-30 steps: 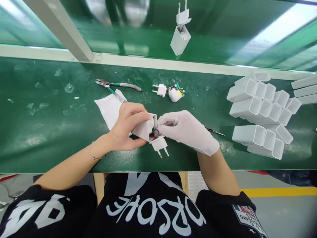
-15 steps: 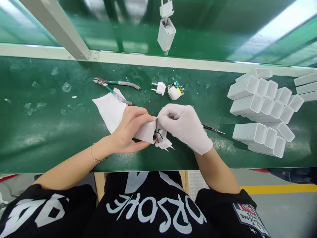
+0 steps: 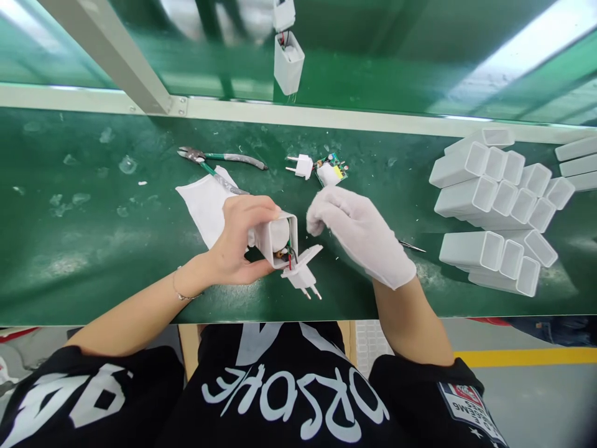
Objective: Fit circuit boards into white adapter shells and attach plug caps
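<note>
My bare left hand (image 3: 237, 239) is wrapped round a white rectangular housing (image 3: 265, 242), its open end facing right. Inside sit a round white part and a bit of green board. Red and black wires run out to a white two-pin plug cap (image 3: 301, 272) hanging at the opening. My white-gloved right hand (image 3: 357, 233) is apart from the housing, to its right, with fingers curled together; whether anything is between them is hidden. Beyond it lie a small circuit board (image 3: 332, 171) and another white plug (image 3: 303, 167). Tweezers (image 3: 413, 246) poke out beside the glove.
Green-handled cutters (image 3: 224, 168) lie partly on a white cloth (image 3: 203, 208), left of centre. Several white empty housings (image 3: 459, 165) are stacked at the right, more at the far right edge. Behind the bench rail (image 3: 326, 116), the glossy green surface shows another housing with wires (image 3: 289, 62).
My left hand has turned the housing so its open end shows, and the plug cap hangs lower. My right hand has moved off the housing to the right.
</note>
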`<state>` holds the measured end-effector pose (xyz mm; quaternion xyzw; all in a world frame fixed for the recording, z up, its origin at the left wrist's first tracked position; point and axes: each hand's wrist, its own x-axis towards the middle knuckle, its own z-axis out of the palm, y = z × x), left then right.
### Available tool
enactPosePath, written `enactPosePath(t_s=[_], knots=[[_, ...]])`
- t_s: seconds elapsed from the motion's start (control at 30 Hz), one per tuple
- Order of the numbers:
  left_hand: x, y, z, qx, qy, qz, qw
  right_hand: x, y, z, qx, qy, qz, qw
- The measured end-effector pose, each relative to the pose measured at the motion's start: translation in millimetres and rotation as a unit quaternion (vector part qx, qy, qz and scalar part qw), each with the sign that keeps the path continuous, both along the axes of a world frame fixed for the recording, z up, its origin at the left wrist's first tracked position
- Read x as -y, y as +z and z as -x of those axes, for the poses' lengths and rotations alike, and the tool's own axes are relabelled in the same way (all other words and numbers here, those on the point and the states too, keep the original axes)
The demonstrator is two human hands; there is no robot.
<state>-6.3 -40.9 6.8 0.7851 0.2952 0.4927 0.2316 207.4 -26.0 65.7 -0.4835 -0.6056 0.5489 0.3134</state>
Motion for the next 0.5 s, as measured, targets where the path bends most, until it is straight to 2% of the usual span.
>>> enactPosePath(t_s=[0.07,0.1,0.17,0.23,0.27,0.33,0.4,0.5], knots=[[0.5,0.5,0.4,0.072,-0.013,0.138,0.988,-2.7,-3.3,-0.1,-0.037,-0.033,0.002,0.999],[0.6,1.7,0.8,0.119,-0.015,0.222,0.968,-4.1,-4.3,0.0,-0.051,-0.05,0.004,0.997],[0.5,5.6,1.4,0.223,-0.014,0.375,0.9,-5.8,-4.6,0.5,-0.06,-0.069,0.009,0.996],[-0.1,10.3,1.8,0.307,-0.01,0.479,0.822,-5.6,-3.4,1.3,-0.054,-0.074,0.015,0.996],[-0.3,12.4,1.8,0.334,-0.009,0.511,0.792,-4.8,-2.7,1.7,-0.05,-0.073,0.016,0.996],[-0.6,15.4,1.5,0.358,-0.014,0.545,0.758,-2.4,-1.6,2.5,-0.045,-0.064,0.014,0.997],[-0.5,16.6,1.2,0.355,-0.029,0.561,0.747,0.2,-1.3,3.0,-0.042,-0.049,0.012,0.998],[0.1,16.0,1.6,0.329,-0.056,0.567,0.753,2.3,-1.7,3.4,-0.043,-0.035,0.008,0.998]])
